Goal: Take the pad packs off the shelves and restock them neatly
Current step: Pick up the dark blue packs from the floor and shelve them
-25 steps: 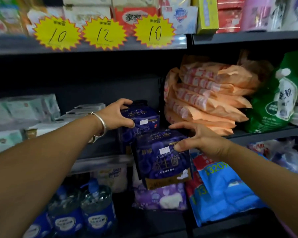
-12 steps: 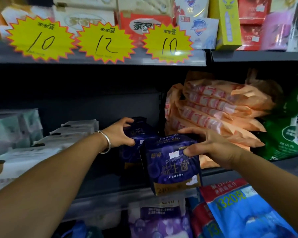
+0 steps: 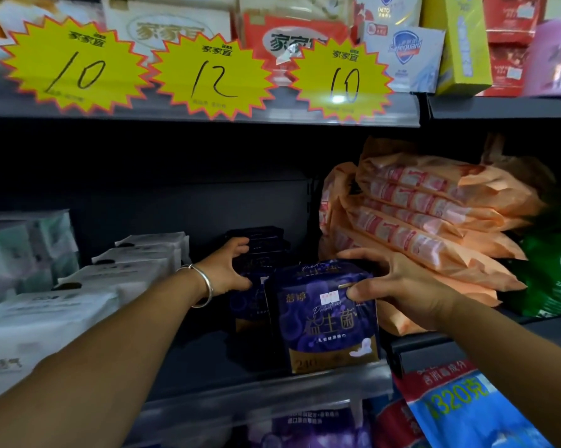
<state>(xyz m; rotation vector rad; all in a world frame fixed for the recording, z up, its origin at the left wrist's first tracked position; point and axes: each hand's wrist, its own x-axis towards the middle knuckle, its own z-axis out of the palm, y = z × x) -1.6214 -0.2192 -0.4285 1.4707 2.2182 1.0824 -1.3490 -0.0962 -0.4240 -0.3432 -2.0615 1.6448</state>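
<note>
The right hand (image 3: 398, 286) has lifted the purple pack (image 3: 324, 318) up onto the shelf (image 3: 266, 388), beside the left hand (image 3: 227, 270).

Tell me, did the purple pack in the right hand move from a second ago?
Yes. The front purple pack went up: it hung below the shelf edge before, and now stands on that shelf beside the orange packs, gripped by the right hand.
</note>
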